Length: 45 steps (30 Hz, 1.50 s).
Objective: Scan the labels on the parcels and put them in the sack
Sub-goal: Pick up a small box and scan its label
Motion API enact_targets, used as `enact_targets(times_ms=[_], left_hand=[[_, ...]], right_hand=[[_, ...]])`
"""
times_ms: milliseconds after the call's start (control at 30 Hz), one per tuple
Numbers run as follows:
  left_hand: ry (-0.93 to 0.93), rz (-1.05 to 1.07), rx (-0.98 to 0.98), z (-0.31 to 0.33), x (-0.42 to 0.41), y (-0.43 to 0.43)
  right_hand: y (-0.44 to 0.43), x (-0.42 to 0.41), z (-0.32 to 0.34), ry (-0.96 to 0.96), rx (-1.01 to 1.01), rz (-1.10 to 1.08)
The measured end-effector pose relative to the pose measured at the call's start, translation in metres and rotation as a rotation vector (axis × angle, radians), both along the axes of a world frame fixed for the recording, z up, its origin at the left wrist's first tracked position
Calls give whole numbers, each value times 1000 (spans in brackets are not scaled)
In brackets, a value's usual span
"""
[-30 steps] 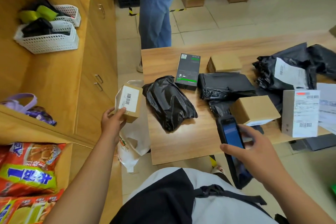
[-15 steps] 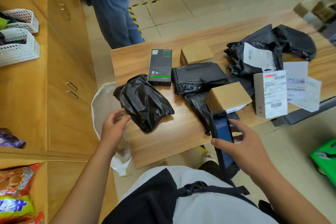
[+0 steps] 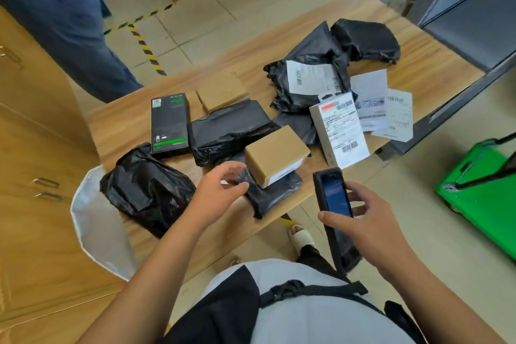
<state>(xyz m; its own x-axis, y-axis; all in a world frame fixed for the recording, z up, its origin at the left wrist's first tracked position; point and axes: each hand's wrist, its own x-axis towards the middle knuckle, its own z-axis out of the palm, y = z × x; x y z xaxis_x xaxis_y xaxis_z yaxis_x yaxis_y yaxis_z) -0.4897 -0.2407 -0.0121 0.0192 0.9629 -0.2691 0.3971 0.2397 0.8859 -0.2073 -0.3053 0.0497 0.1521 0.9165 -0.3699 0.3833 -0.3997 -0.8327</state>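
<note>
Several parcels lie on the wooden counter (image 3: 120,120) in my head view: a crumpled black bag parcel (image 3: 145,190), a black-and-green box (image 3: 169,123), and a brown cardboard box (image 3: 276,155) sitting on a flat black mailer (image 3: 268,195). My left hand (image 3: 220,190), fingers spread and loosely curved, holds nothing beside that mailer. My right hand (image 3: 371,226) grips a handheld scanner (image 3: 335,198). A white sack (image 3: 92,220) gapes at the counter's left edge, touching the bag parcel.

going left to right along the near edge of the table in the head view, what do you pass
white sack → crumpled black bag → left hand → brown box → scanner → green crate
</note>
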Motion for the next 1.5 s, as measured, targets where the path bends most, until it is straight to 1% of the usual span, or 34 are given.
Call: enact_targets(times_ms=[100, 200, 333, 467, 600, 733, 867, 967, 1133, 1233, 1300, 1367, 1500], left_hand=[[270, -8, 35, -4, 24, 14], [461, -17, -37, -8, 39, 22], [585, -74, -110, -14, 50, 31], [666, -154, -108, -11, 62, 45], [832, -299, -102, 2, 87, 79], [949, -438, -110, 12, 123, 114], [1072, -461, -151, 12, 153, 136], [1109, -468, -209, 9, 163, 143], [1125, -491, -227, 13, 168, 140], [1041, -393, -239, 34, 155, 137], [908, -270, -279, 51, 137, 128], [736, -118, -302, 64, 116, 110], [423, 179, -192, 62, 94, 59]], right_hand=[[16, 20, 1, 51, -12, -14], [34, 40, 0, 97, -10, -17], [55, 68, -5, 145, -1, 10], [79, 100, -21, 127, -40, 40], [105, 124, -29, 92, -36, 114], [128, 134, -28, 92, -2, 191], [141, 139, -25, 123, 25, 227], [144, 146, -24, 119, 28, 252], [149, 156, -25, 134, 26, 271], [152, 159, -32, 118, 23, 289], [155, 158, -38, 119, 17, 307], [159, 155, -45, 116, 19, 334], [166, 146, -51, 123, 12, 394]])
